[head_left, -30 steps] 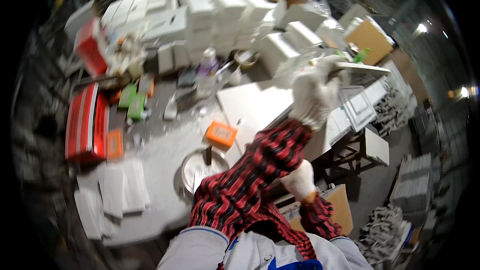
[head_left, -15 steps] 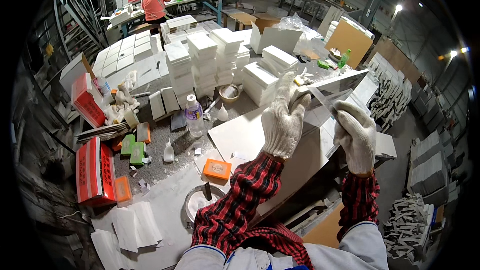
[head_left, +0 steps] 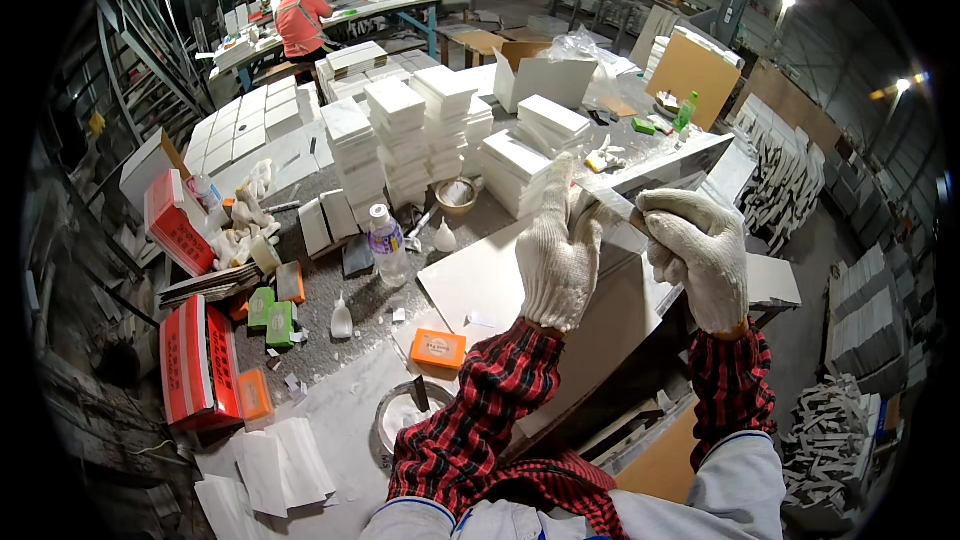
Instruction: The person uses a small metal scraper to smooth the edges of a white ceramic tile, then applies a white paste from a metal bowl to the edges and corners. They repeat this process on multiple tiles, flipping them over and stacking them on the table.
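Both my hands wear white knitted gloves and are raised over the front edge of the bench. Between them is a thin pale tile [head_left: 612,201], turned so its narrow edge faces me. My left hand [head_left: 560,255] grips its left end, with thumb and fingers pointing up and away. My right hand [head_left: 700,258] has curled fingers closed on the other end; the fingertips are partly hidden. Under and beyond the hands lie a large pale board [head_left: 480,280] and a long upright slab strip [head_left: 672,166].
Stacks of white tiles [head_left: 396,135] stand mid-bench. Nearer are a plastic bottle [head_left: 387,245], a small squeeze bottle [head_left: 341,318], an orange box [head_left: 438,348], a bowl of white paste [head_left: 400,412] and red cartons [head_left: 195,365]. A person in orange [head_left: 302,22] works at a far table.
My right hand has moved slightly left and up, closer to my left hand. The tile between them has turned, showing less of its face. The view has shifted a little.
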Available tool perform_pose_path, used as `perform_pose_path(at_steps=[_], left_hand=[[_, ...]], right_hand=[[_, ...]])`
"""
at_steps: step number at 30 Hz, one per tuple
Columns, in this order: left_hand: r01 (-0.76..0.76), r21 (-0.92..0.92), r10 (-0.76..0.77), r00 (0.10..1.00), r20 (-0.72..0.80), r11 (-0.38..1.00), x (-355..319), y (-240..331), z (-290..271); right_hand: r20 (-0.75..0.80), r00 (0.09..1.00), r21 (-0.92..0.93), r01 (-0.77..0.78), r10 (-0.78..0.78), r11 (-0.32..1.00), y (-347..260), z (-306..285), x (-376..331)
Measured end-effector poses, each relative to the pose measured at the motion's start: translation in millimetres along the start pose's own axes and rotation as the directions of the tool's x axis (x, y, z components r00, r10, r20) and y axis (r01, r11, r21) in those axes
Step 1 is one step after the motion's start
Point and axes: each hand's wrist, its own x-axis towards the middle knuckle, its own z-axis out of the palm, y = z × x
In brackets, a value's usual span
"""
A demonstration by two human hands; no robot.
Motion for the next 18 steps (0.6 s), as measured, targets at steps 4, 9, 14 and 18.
perform_pose_path(at_steps=[4, 9, 14, 18], left_hand=[[0.029, 0.125, -0.032, 0.999, 0.020, 0.992, 0, 12, -3], [0.075, 0.034, -0.076, 0.997, 0.034, 0.997, 1, 11, -1], [-0.174, 0.062, 0.180, 0.977, -0.117, 0.983, 5, -9, 2], [0.067, 0.057, -0.069, 0.997, 0.031, 0.996, 1, 17, -2]], right_hand=[[0.000, 1.000, -0.018, 0.008, -0.008, 1.000, 0, -1, 3], [-0.010, 0.998, 0.049, 0.059, -0.058, 0.997, 3, -5, 9], [-0.008, 1.000, 0.094, 0.029, -0.028, 0.995, 0, 3, 10], [-0.033, 0.999, 0.073, 0.034, -0.031, 0.997, 6, 0, 12]])
